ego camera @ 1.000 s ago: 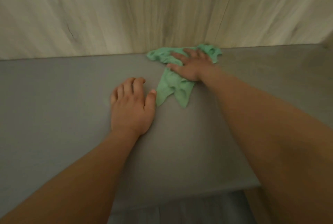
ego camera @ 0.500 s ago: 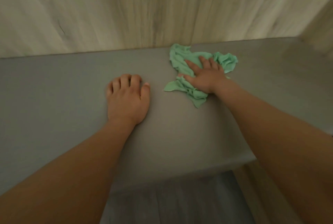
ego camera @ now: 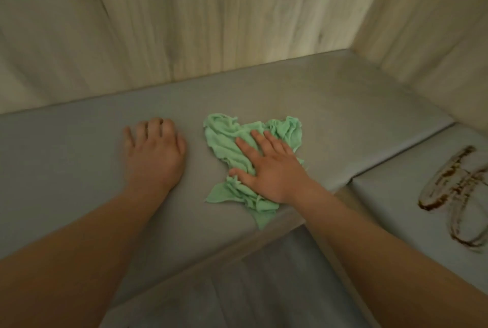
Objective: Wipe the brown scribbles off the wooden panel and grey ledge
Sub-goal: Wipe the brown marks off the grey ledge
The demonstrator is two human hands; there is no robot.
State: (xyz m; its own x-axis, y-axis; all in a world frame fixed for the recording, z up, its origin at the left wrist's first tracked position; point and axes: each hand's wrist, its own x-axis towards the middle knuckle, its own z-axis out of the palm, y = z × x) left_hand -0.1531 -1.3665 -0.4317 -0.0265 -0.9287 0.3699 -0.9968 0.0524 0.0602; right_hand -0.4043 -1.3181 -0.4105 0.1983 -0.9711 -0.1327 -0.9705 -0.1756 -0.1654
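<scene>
Grey ledge (ego camera: 66, 158), wooden panel (ego camera: 184, 24) behind, brown scribbles (ego camera: 460, 185) at right

place: home-like indoor nook | evidence: wood-grain wall panels (ego camera: 211, 24) | grey ledge (ego camera: 79, 158)

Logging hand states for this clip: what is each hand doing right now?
Left hand: open, resting on the grey ledge, holding nothing.
Right hand: open, pressing the green cloth flat onto the ledge.
</scene>
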